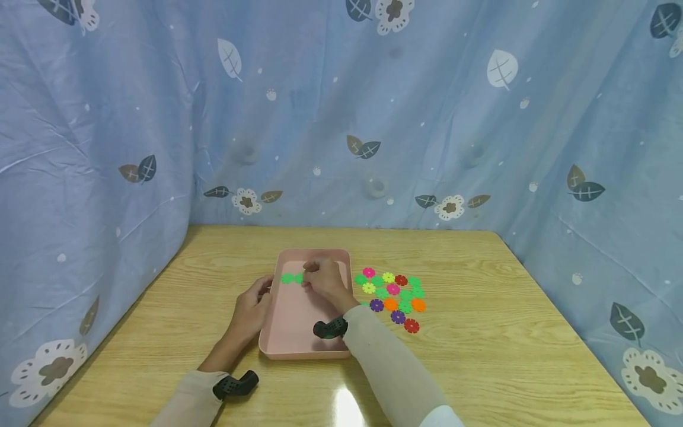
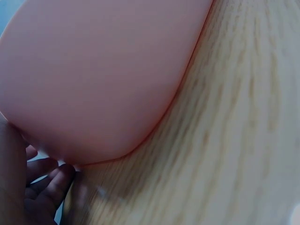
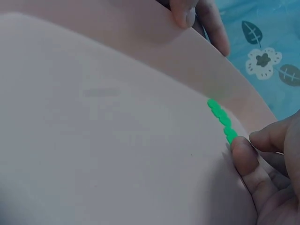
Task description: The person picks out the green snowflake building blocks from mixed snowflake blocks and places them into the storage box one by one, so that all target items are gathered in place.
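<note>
A pink tray (image 1: 296, 332) lies on the table, its wall (image 2: 103, 84) filling much of the left wrist view. My left hand (image 1: 253, 308) holds its left rim; in the right wrist view one fingertip (image 3: 183, 16) overlaps the wall's inner side, with another finger outside. My right hand (image 1: 325, 281) reaches into the tray's far part. Two green notched flower discs (image 1: 287, 278) show there in a row beside its fingers. Close up, the thumb and index finger pinch at the near end of the row, and the thumb (image 3: 244, 157) partly covers the nearer green disc (image 3: 230, 135).
Right of the tray, several loose flower discs lie on the wooden table (image 1: 507, 332), among them a purple disc (image 1: 376, 305), an orange disc (image 1: 418, 305) and a red disc (image 1: 411, 325). A blue patterned curtain (image 1: 320, 107) hangs around the table's back and sides.
</note>
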`<move>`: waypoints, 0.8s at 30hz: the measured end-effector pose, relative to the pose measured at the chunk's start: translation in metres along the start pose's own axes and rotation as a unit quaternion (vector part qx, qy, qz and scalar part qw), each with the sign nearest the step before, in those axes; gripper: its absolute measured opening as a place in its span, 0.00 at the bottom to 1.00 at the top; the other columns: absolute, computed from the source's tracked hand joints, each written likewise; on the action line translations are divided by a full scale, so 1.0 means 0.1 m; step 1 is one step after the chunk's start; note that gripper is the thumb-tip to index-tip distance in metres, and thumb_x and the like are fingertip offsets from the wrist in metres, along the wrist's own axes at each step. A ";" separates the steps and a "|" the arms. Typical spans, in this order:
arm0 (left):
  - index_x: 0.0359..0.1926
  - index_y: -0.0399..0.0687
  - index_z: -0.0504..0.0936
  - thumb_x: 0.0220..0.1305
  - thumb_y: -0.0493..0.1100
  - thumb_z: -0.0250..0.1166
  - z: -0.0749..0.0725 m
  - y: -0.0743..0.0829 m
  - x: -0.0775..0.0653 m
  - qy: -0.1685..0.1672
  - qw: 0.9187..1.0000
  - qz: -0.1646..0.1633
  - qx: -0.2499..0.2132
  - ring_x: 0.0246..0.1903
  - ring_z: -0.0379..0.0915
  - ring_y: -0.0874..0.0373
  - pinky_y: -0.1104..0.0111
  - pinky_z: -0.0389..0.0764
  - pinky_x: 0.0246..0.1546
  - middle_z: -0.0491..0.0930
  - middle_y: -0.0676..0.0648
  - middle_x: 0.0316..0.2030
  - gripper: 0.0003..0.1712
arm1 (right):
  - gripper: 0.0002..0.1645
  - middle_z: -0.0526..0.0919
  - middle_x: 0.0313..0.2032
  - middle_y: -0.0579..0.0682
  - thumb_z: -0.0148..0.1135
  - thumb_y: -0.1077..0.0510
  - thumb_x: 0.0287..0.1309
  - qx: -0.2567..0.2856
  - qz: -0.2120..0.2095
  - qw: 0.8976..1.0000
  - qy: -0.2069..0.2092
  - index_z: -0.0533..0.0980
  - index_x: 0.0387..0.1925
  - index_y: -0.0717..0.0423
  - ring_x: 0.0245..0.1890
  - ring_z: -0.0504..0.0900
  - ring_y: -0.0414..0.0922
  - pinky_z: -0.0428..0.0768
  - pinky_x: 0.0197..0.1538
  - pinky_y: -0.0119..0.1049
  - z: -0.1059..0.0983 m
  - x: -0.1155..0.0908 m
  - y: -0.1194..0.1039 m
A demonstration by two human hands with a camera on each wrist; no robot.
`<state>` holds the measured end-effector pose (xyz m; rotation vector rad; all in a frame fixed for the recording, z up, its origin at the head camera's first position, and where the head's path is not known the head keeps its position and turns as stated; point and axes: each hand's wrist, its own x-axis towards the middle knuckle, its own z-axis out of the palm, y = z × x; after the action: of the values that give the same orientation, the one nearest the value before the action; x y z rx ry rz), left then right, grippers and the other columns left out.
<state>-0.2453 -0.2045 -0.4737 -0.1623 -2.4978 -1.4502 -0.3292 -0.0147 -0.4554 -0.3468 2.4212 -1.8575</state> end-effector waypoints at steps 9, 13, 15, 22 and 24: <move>0.70 0.35 0.69 0.72 0.35 0.46 0.00 0.01 -0.01 0.000 1.000 0.006 0.001 0.59 0.76 0.39 0.47 0.78 0.58 0.77 0.34 0.62 0.28 | 0.11 0.84 0.32 0.55 0.62 0.70 0.62 -0.008 -0.009 1.000 0.007 0.81 0.46 0.68 0.25 0.87 0.46 0.86 0.30 0.36 0.00 -0.01 -0.02; 0.71 0.37 0.69 0.72 0.36 0.47 0.00 0.00 -0.03 -0.002 1.000 -0.002 -0.005 0.59 0.76 0.39 0.47 0.78 0.58 0.77 0.34 0.62 0.27 | 0.12 0.84 0.33 0.56 0.61 0.71 0.61 0.009 -0.002 1.000 0.017 0.81 0.46 0.69 0.25 0.87 0.48 0.85 0.28 0.36 0.01 -0.02 -0.05; 0.70 0.37 0.69 0.72 0.36 0.47 0.01 0.00 -0.03 -0.003 1.000 -0.007 -0.007 0.59 0.77 0.39 0.47 0.78 0.58 0.77 0.35 0.62 0.27 | 0.13 0.84 0.33 0.56 0.60 0.71 0.61 0.018 0.000 1.000 0.023 0.80 0.47 0.69 0.26 0.87 0.50 0.84 0.27 0.35 0.01 -0.02 -0.06; 0.70 0.37 0.69 0.73 0.36 0.47 0.01 0.00 -0.02 -0.002 1.000 -0.010 -0.008 0.59 0.76 0.39 0.47 0.77 0.59 0.76 0.35 0.63 0.27 | 0.14 0.84 0.32 0.56 0.61 0.71 0.59 0.032 0.005 0.999 0.029 0.79 0.47 0.70 0.28 0.87 0.52 0.85 0.28 0.37 0.01 -0.02 -0.10; 0.71 0.38 0.69 0.73 0.36 0.47 0.01 0.01 -0.02 -0.002 1.000 -0.010 -0.008 0.60 0.76 0.39 0.47 0.77 0.59 0.76 0.35 0.63 0.27 | 0.14 0.84 0.32 0.55 0.61 0.71 0.58 0.032 0.008 0.999 0.029 0.79 0.47 0.69 0.28 0.87 0.52 0.85 0.28 0.38 0.01 -0.02 -0.11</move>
<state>-0.2435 -0.2032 -0.4742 -0.1447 -2.4994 -1.4786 -0.3254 -0.0180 -0.4453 -0.2716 2.3858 -1.9604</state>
